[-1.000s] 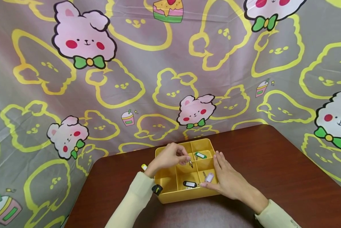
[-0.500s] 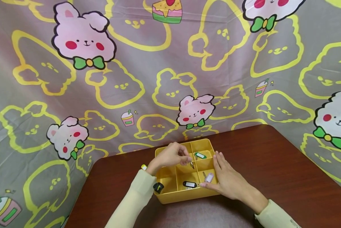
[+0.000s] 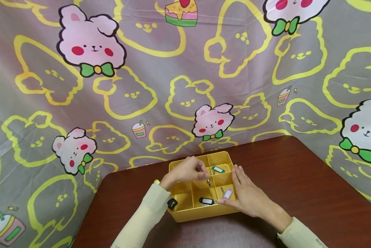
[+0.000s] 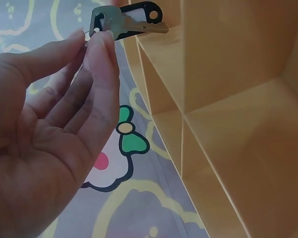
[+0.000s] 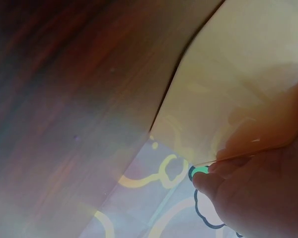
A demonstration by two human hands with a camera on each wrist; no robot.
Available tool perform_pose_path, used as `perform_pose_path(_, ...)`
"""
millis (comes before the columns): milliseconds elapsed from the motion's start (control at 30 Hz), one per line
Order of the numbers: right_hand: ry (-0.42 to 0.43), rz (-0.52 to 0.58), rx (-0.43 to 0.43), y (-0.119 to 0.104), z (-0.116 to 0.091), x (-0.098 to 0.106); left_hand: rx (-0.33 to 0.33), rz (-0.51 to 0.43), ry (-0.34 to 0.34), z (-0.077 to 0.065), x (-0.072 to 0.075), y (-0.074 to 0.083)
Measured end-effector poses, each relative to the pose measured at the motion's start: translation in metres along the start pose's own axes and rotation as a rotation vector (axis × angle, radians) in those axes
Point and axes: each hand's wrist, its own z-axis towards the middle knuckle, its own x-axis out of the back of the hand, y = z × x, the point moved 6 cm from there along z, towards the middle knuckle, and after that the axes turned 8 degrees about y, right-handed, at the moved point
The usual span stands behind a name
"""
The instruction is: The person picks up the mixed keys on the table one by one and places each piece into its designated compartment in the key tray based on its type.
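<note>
My left hand hovers over the yellow divided tray, pinching a small silver key by its ring end between thumb and fingertips. Just behind that key in the left wrist view shows a black-framed key tag; whether they are joined I cannot tell. My right hand lies against the tray's right side, fingers straight, thumb over the front corner. Inside the tray are a green key tag at back right, a lilac key tag with a key at front right, and a black key tag at front middle.
A yellow key tag shows left of the tray, partly behind my left wrist. Thin dividers split the tray into several compartments. The brown table meets a patterned cloth behind. A black device sits at my left wrist.
My left hand, still pinching the key, has shifted very slightly toward the front of the tray. The right hand and the tray have stayed in place.
</note>
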Motion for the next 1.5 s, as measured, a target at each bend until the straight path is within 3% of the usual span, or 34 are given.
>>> perform_pose_path(800,0.004,0.009,0.002,-0.002,-0.001,0.002,0.023,0.049,-0.100,0.005,-0.010,0.004)
perform_pose_path(1100,0.009,0.014,0.000,-0.002,0.000,0.003,0.027,0.058,-0.170,0.009,-0.016,0.006)
perform_pose_path(1500,0.012,0.017,0.004,-0.003,0.000,0.004,0.023,0.138,-0.197,0.008,-0.023,0.010)
